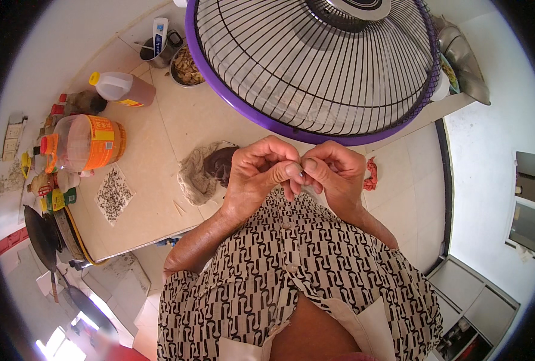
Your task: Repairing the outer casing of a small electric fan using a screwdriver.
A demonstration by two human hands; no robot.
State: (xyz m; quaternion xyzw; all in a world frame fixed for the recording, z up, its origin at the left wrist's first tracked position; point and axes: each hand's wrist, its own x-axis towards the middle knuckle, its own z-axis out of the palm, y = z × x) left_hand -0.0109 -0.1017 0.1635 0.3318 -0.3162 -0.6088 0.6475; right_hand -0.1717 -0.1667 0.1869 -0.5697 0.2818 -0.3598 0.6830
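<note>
My left hand (260,174) and my right hand (338,173) meet in front of my chest, thumbs and forefingers pinched together. Between the fingertips a tiny dark thing with a pale glint (302,174) shows, too small to name. Both hands are closed, their fingers curled inward. Beside my left hand, on the counter, lies a crumpled pale cloth or bag (196,176) with a dark brown bundle (220,163) at its opening. To the right of my right hand is a crumpled red thing (371,173).
A large fan (267,125) with a purple rim stands just beyond my hands. On the counter (159,192) at left are a big orange-labelled jug (102,143), a yellow-capped jug (120,88), a black-specked sheet (114,195), a bowl of brown pieces (187,67) and a metal mug (157,59).
</note>
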